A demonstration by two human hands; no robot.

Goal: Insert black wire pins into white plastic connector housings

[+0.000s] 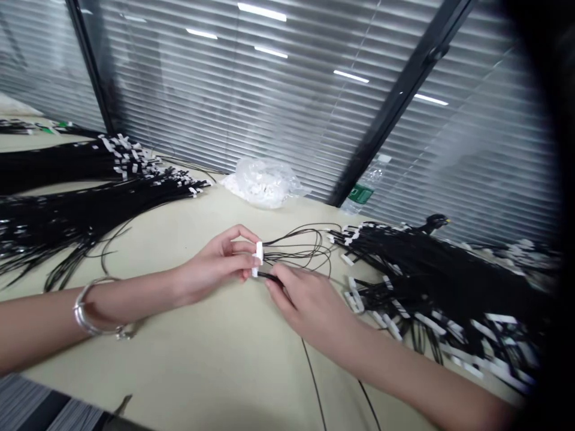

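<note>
Between the thumb and fingers of my left hand (224, 257) is a small white connector (259, 250), held upright above the table. Thin black wires (309, 246) run out of its right side and loop back to the right. My right hand (305, 293) pinches a black wire close to the connector's lower end; whether the wire's tip is inside the housing I cannot tell. Two black wire lengths hang below my right hand toward the table's front edge. A silver bangle (81, 311) circles my left wrist.
Black wire bundles with white ends (90, 197) lie at the left. A larger pile of black wires with white connectors (431, 281) covers the right. Behind my hands stand a clear plastic bag of white parts (265, 182) and a plastic bottle (363, 190), against a window with blinds (278, 90).
</note>
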